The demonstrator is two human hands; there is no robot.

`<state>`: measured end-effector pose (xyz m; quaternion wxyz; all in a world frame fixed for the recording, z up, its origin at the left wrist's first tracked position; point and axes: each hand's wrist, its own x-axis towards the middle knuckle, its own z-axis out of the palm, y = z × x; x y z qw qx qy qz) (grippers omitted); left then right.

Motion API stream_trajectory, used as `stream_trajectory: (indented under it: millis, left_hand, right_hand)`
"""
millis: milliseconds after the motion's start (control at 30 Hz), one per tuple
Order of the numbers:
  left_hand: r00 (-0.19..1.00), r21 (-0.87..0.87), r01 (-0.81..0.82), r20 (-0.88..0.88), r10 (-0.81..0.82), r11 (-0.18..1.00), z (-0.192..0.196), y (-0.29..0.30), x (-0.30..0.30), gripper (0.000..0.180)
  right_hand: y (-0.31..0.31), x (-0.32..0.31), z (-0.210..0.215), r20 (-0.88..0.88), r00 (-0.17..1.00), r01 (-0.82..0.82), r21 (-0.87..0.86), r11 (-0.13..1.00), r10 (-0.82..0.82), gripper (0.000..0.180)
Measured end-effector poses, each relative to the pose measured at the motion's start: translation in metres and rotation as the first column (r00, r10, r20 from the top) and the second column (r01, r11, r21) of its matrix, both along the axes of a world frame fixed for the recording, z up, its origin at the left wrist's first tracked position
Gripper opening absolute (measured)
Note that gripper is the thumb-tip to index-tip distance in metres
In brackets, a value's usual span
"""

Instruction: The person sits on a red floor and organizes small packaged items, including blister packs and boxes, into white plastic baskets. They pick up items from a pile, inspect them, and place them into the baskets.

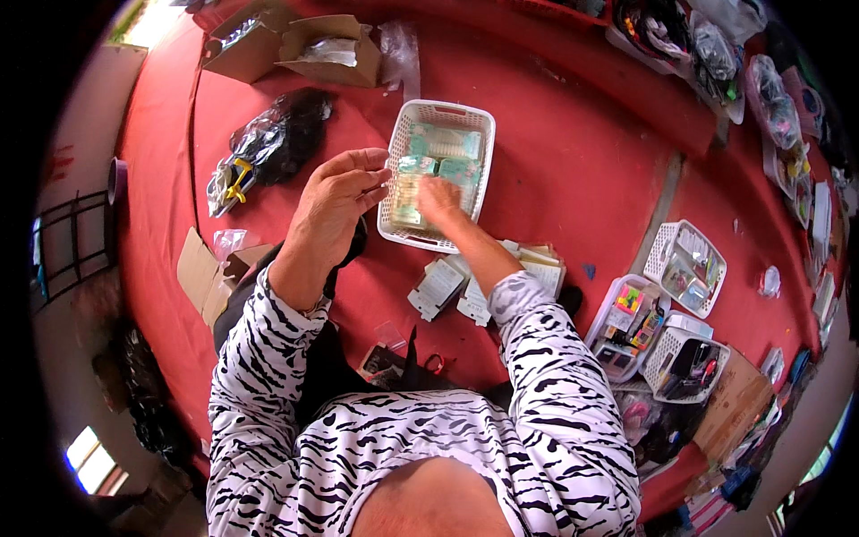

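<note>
A white plastic basket (409, 115) holds several rows of small clear packets (445, 140) with pale green tops. My right hand (438, 199) is down inside it, over the front packets. Its fingers are curled, and whatever they grip is hidden beneath them. Beside the basket's left rim, my left hand (338, 192) is raised with bent fingers held apart, nothing visible in it. Several flat white printed cards or boxes (438, 285) lie in front of the basket, partly under my right forearm.
Two cardboard boxes (329, 54) stand at the far left, near a black plastic bag (291, 125) with a yellow-handled item (240, 182). Small white baskets (687, 268) of goods sit at the right. An opened carton (204, 273) lies left; red-handled scissors (436, 362) lie near me.
</note>
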<state>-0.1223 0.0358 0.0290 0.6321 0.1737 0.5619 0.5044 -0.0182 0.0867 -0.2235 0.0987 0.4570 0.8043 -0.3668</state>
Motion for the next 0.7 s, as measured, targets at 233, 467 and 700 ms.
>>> stream_trajectory:
  millis: [233,467,700]
  left_hand:
    - [0.995,-0.084,0.048,-0.078,-0.054,0.995,-0.001,-0.003,0.016,0.023]
    - [0.99,-0.058,0.122,-0.064,-0.126,0.991,-0.013,0.0,0.018,0.026]
    - [0.991,-0.012,0.089,-0.098,-0.09,0.996,-0.001,0.008,0.027,0.025]
  right_hand:
    - [-0.027,-0.007,-0.039,-0.056,0.993,-0.099,0.01,0.995,0.099,0.065]
    - [0.055,0.017,-0.018,-0.522,0.847,-0.296,-0.304,0.906,0.101,0.046]
    - [0.024,0.212,0.052,0.028,0.998,-0.05,0.049,0.998,0.049,0.034]
